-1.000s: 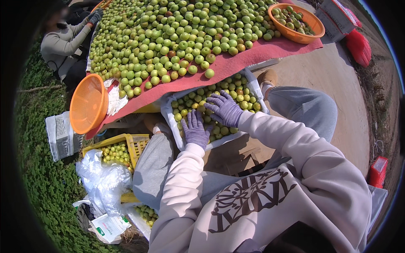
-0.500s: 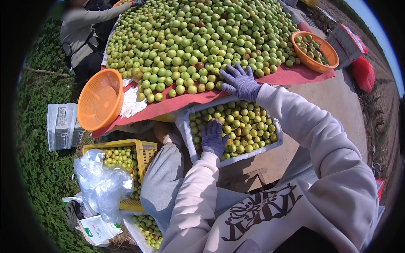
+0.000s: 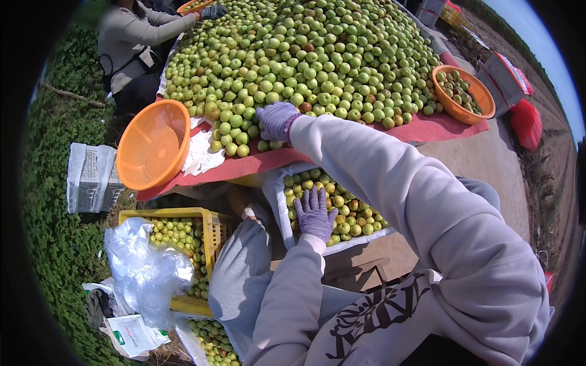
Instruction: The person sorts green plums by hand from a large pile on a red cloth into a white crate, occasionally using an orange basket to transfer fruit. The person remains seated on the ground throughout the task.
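The right hand (image 3: 276, 119) lies palm down on the green fruit (image 3: 305, 61) heaped on the worktop (image 3: 427, 129) at 12 o'clock — whether its grip holds any, I cannot tell. The left hand (image 3: 315, 212), fingers spread and holding nothing, steadies the white tray (image 3: 276, 201) of fruit on the lap — close under the heap.

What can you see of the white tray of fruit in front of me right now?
The white tray is a shallow box, seemingly lined with white plastic, sitting on brown cardboard just below the red-covered table's edge. It holds small green and yellowish fruits, filling the visible part. The left hand, in a purple glove, rests fingers spread on the fruit near its left side. The right sleeve hides the tray's right end.
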Motion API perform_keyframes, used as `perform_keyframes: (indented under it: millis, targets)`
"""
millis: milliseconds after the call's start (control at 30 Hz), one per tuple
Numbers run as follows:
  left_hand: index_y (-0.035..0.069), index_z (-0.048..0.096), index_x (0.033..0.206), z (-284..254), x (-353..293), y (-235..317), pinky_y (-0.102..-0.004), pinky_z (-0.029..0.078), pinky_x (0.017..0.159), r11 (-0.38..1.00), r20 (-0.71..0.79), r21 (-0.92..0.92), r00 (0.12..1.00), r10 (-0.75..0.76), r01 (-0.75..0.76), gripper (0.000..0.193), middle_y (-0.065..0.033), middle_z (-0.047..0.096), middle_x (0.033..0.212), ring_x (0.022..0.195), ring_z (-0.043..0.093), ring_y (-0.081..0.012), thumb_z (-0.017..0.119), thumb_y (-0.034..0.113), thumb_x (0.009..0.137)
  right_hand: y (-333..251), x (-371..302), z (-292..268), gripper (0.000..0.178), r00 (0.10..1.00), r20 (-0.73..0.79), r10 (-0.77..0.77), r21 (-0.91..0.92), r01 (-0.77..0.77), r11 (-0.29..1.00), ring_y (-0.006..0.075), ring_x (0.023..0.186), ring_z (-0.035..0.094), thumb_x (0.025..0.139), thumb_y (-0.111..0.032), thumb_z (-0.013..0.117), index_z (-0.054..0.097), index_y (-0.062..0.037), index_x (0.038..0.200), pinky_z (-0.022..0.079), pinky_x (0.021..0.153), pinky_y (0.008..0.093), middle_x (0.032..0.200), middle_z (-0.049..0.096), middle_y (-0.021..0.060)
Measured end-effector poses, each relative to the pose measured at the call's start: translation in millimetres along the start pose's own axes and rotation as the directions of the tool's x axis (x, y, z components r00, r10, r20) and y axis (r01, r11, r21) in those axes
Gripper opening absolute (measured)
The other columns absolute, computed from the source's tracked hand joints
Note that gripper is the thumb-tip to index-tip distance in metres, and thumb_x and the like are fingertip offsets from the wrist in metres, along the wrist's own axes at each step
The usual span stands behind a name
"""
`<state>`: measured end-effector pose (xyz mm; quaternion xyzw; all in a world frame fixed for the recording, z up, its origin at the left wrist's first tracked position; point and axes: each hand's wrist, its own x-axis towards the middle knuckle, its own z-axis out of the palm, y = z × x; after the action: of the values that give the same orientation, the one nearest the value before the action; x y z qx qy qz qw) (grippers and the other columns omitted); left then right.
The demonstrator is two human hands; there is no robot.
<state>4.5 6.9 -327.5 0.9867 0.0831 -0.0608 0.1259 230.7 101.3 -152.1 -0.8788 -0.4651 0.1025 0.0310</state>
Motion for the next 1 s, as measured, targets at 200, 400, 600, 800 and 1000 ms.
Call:
perform_keyframes:
  millis: [200,400,600,800,1000]
  targets:
    - [0.013,0.021,0.157,3.2,-0.8,-6.9,-0.0555,0.004,0.12,0.999,-0.007,0.036,0.999,0.033,-0.033,0.075,-0.0116,0.018,0.163,0.149,0.019,-0.0292,0.042,0.054,0.097,30.5,4.1,-26.9,0.041,0.914,-0.274,0.299,0.318,-0.208,0.925,0.0349,0.098,0.067,0.087,-0.031,0.059,0.054,-0.0043,0.118,0.052,0.083,0.0483,0.104,0.069,0.0194]
    - [0.009,0.023,0.156,0.8,0.1,-11.0,-0.0513,0.008,0.121,0.996,-0.01,-0.075,0.999,0.041,-0.041,0.076,-0.0134,0.023,0.161,0.148,0.022,-0.0284,0.048,0.049,0.096,24.7,15.6,-10.8,0.05,0.959,-0.221,0.176,0.117,-0.153,0.981,0.038,0.098,0.067,0.089,-0.04,0.062,0.05,-0.0065,0.124,0.052,0.083,0.0473,0.106,0.068,0.0186]
    - [0.008,0.041,0.147,-8.3,-2.0,-28.3,-0.0501,0.025,0.117,0.964,-0.317,-0.266,0.944,-0.092,0.005,0.057,-0.0161,0.045,0.146,0.137,0.039,-0.0336,0.053,0.029,0.095,36.5,9.1,-12.9,0.051,0.952,-0.279,0.127,0.323,-0.032,0.946,0.0367,0.104,0.064,0.085,-0.027,0.066,0.05,-0.0082,0.129,0.051,0.09,0.0464,0.108,0.067,0.0194]
    - [-0.002,0.057,0.129,1.4,5.2,-65.8,-0.035,0.043,0.103,0.409,-0.371,-0.904,0.707,-0.602,-0.126,0.033,-0.0172,0.06,0.127,0.118,0.057,-0.0279,0.042,0.002,0.1,8.7,-147.9,51.2,0.038,0.802,-0.579,0.146,0.719,0.418,0.556,0.0331,0.091,0.068,0.084,-0.03,0.072,0.062,-0.0073,0.112,0.055,0.083,0.0388,0.097,0.069,0.0162]
    - [0.002,0.052,0.136,12.4,-2.8,-82.5,-0.0317,0.041,0.104,0.184,-0.059,-0.976,0.675,-0.735,0.115,0.035,-0.013,0.059,0.131,0.116,0.057,-0.021,0.042,0.008,0.102,-7.4,-245.8,155.7,0.047,0.958,0.022,0.286,0.572,-0.246,0.783,0.0373,0.102,0.063,0.089,-0.034,0.067,0.056,-0.0181,0.132,0.054,0.086,0.042,0.119,0.056,0.0193]
